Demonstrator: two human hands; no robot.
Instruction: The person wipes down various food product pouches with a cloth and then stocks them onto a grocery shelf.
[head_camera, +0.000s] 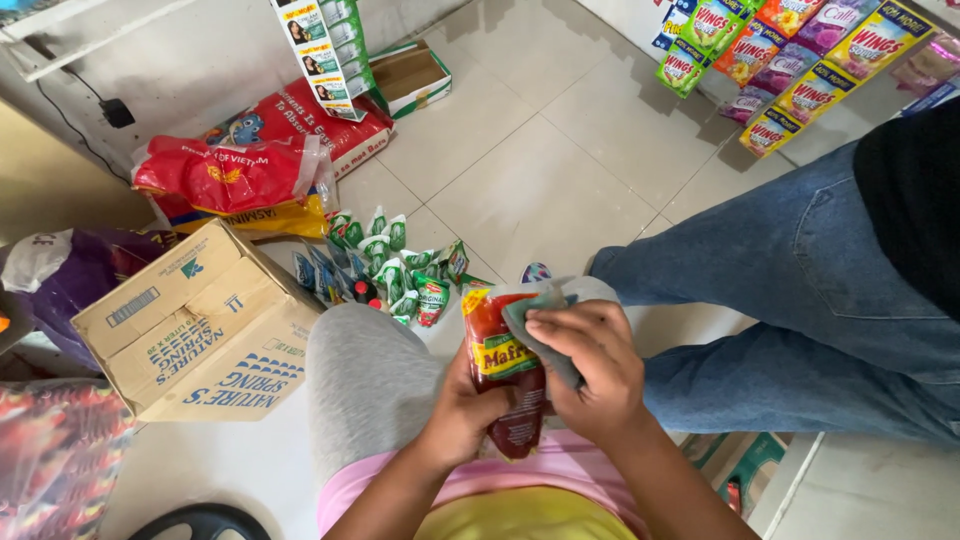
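Left hand (462, 415) grips a red sauce pouch (503, 372) upright from below; right hand (592, 372), fingers curled, presses a grey cloth (540, 318) against it.

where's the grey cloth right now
In the head view, centre: the small grey cloth lies under the right hand, pressed on the red sauce pouch the left hand holds.

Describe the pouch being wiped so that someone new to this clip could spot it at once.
Start at the big cardboard box on the left, then move right past the grey knee. The red sauce pouch is upright in the left hand, a grey cloth pressed on it; floor sachets are small and green.
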